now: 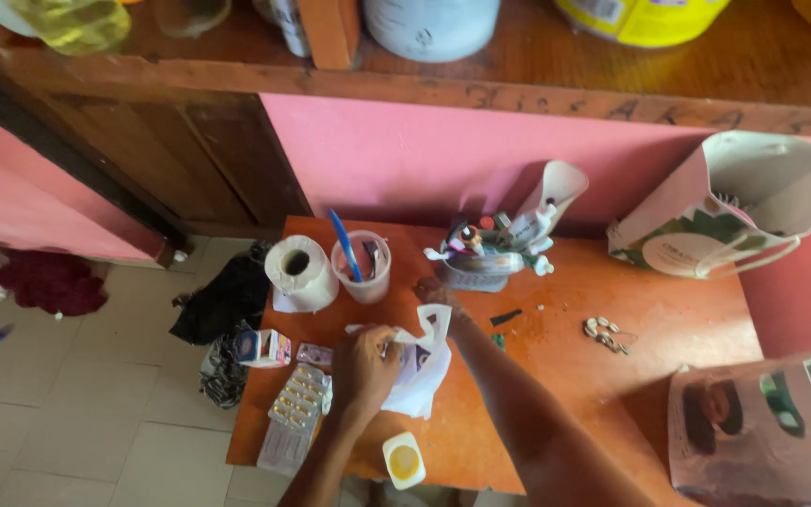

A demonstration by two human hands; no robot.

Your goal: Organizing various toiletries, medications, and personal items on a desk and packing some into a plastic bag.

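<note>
Seen from the head camera: left hand [364, 364] closed on the near edge of a white plastic bag [421, 368] lying crumpled at the middle of an orange table [574, 376], right hand [432, 293] pinching its far handle loop. Thin, limp and light by the look of it, likely slippery and quick to collapse; best gripped at the handles or mouth. Blister packs [298, 399] just left, toilet roll [299, 270] and cup [362, 266] behind
</note>
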